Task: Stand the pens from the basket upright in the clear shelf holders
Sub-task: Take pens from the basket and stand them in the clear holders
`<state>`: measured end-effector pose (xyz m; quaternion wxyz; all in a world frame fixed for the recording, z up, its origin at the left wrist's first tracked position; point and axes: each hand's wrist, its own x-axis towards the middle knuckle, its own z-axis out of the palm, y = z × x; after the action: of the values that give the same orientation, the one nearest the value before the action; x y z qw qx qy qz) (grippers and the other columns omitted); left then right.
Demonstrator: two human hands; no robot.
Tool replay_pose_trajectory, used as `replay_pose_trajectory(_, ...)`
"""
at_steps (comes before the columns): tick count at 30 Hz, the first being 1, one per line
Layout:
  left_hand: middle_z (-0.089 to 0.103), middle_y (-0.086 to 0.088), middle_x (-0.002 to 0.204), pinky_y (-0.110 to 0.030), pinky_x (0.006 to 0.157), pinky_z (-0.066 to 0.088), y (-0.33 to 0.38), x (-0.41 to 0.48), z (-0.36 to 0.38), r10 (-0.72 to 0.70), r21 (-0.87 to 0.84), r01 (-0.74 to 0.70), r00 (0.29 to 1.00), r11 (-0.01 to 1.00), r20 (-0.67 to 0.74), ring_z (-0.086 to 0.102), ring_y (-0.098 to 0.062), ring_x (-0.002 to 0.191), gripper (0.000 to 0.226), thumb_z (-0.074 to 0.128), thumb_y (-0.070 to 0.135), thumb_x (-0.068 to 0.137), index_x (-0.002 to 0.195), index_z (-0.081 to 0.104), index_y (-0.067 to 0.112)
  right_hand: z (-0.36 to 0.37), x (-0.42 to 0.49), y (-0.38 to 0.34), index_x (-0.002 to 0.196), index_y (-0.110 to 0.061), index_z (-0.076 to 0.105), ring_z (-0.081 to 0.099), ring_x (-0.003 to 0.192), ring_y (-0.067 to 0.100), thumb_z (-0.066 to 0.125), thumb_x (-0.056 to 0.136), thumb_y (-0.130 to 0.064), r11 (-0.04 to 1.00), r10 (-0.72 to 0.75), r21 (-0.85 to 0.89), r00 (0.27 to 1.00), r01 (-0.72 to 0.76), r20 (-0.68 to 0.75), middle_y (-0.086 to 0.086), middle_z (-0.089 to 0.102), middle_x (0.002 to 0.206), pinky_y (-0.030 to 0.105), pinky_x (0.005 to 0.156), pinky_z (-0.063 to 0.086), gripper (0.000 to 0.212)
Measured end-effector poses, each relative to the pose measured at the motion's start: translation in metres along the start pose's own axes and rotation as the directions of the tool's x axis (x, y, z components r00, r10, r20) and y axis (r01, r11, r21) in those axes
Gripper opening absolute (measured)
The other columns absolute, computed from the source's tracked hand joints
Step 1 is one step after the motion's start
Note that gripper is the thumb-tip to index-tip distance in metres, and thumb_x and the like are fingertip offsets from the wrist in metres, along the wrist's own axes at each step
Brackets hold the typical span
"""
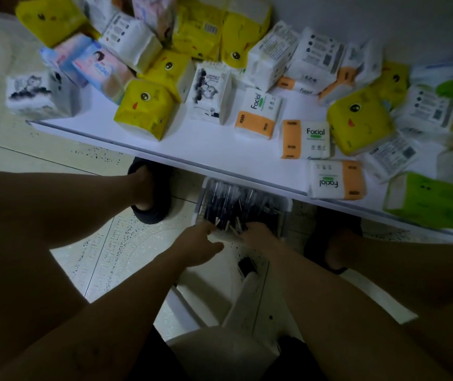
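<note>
In the basket (286, 209) of dark pens (231, 202) on the floor below the table's (206, 149) near edge, the left hand (200, 244) touches pens with outstretched fingers, while I cannot tell whether the right hand (258, 234), its fingertips buried among them, holds any.

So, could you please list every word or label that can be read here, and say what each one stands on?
"Facial": running up the upright orange-and-white tissue pack.
"Facial": on the flat orange-and-white pack right of it.
"Facial": upside down on the orange-and-white pack at the table edge.
Small print and barcodes on the white packs and the yellow packs: too blurred to read.
</note>
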<state>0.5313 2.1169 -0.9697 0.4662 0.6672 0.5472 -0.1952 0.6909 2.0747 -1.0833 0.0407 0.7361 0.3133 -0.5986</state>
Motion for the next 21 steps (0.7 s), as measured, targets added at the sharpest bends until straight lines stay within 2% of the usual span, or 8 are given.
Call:
replay_pose_trajectory(1,0.048,-0.007,0.142,-0.028,0.099,0.039,-0.003,0.004,-0.001,-0.016,0.008,0.016,1.000,1.000,0.001,0.048,-0.022,0.126,0.057,0.061,0.033,0.092,0.142,0.042,0.014,-0.002,-0.002,0.000,0.137,0.000,0.047,0.046,0.129,0.032,0.049,0.099,-0.025,1.000,0.019,0.003,0.999,-0.019,-0.042,0.019,0.048,0.141,0.034,0.104,0.040,0.045)
replay_pose_trajectory(3,0.050,-0.008,0.140,-0.029,0.099,0.040,-0.006,0.012,-0.001,-0.033,0.025,0.033,0.999,0.999,-0.004,0.050,-0.023,0.123,0.054,0.060,0.032,0.093,0.140,0.043,0.013,-0.004,-0.004,0.003,0.125,-0.001,0.058,0.055,0.119,0.032,0.048,0.096,-0.020,0.999,0.036,0.005,0.995,-0.035,-0.093,0.018,0.059,0.128,0.034,0.095,0.044,0.036)
replay_pose_trajectory(8,0.050,-0.009,0.140,-0.028,0.098,0.040,-0.006,0.019,0.017,-0.035,-0.010,0.036,0.999,0.999,0.040,0.050,-0.022,0.124,0.051,0.058,0.031,0.094,0.140,0.044,0.012,-0.004,-0.016,0.004,0.140,-0.001,0.043,0.046,0.128,0.032,0.049,0.100,-0.014,0.993,-0.055,0.105,0.998,0.054,0.002,0.018,0.049,0.139,0.028,0.102,0.036,0.042)
replay_pose_trajectory(10,0.050,-0.009,0.140,-0.028,0.098,0.039,-0.006,0.019,0.023,-0.020,-0.036,0.022,0.999,0.999,0.040,0.050,-0.022,0.125,0.050,0.058,0.031,0.095,0.140,0.044,0.012,-0.003,-0.016,0.002,0.141,-0.004,0.043,0.046,0.128,0.033,0.051,0.099,-0.018,0.989,-0.076,0.128,0.997,0.073,0.017,0.017,0.049,0.138,0.032,0.106,0.035,0.045)
replay_pose_trajectory(13,0.050,-0.008,0.140,-0.027,0.098,0.039,-0.006,0.022,0.028,0.003,-0.058,-0.001,0.999,0.998,0.042,0.049,-0.021,0.126,0.050,0.058,0.031,0.095,0.140,0.044,0.012,0.003,-0.008,-0.001,0.132,-0.011,0.054,0.054,0.118,0.031,0.051,0.098,-0.028,0.994,-0.099,0.059,0.991,0.094,0.089,0.015,0.057,0.132,0.039,0.105,0.042,0.038)
replay_pose_trajectory(17,0.052,-0.008,0.139,-0.028,0.098,0.039,-0.006,0.028,0.026,-0.003,-0.062,0.005,0.999,0.998,0.032,0.051,-0.021,0.124,0.050,0.058,0.032,0.095,0.139,0.046,0.012,0.001,-0.001,-0.005,0.131,-0.010,0.054,0.055,0.117,0.030,0.047,0.097,-0.018,0.995,-0.083,-0.051,0.996,0.085,0.045,0.014,0.059,0.126,0.037,0.099,0.042,0.036)
replay_pose_trajectory(19,0.053,-0.009,0.137,-0.027,0.096,0.040,-0.007,0.031,0.024,-0.012,-0.061,0.013,1.000,0.998,0.014,0.052,-0.021,0.122,0.049,0.057,0.032,0.095,0.137,0.047,0.011,0.000,-0.002,-0.004,0.114,-0.009,0.061,0.054,0.099,0.026,0.048,0.096,-0.019,0.996,-0.043,-0.084,0.999,0.044,0.013,0.011,0.058,0.105,0.035,0.089,0.044,0.025)
replay_pose_trajectory(21,0.054,-0.010,0.136,-0.025,0.092,0.040,-0.007,0.033,0.022,-0.010,-0.065,0.010,1.000,0.998,-0.003,0.052,-0.021,0.121,0.046,0.057,0.030,0.095,0.135,0.048,0.009,0.001,-0.004,-0.001,0.086,-0.016,0.055,0.048,0.090,0.023,0.047,0.096,-0.022,0.993,-0.012,-0.121,1.000,0.010,-0.016,0.005,0.052,0.086,0.032,0.083,0.042,0.014)
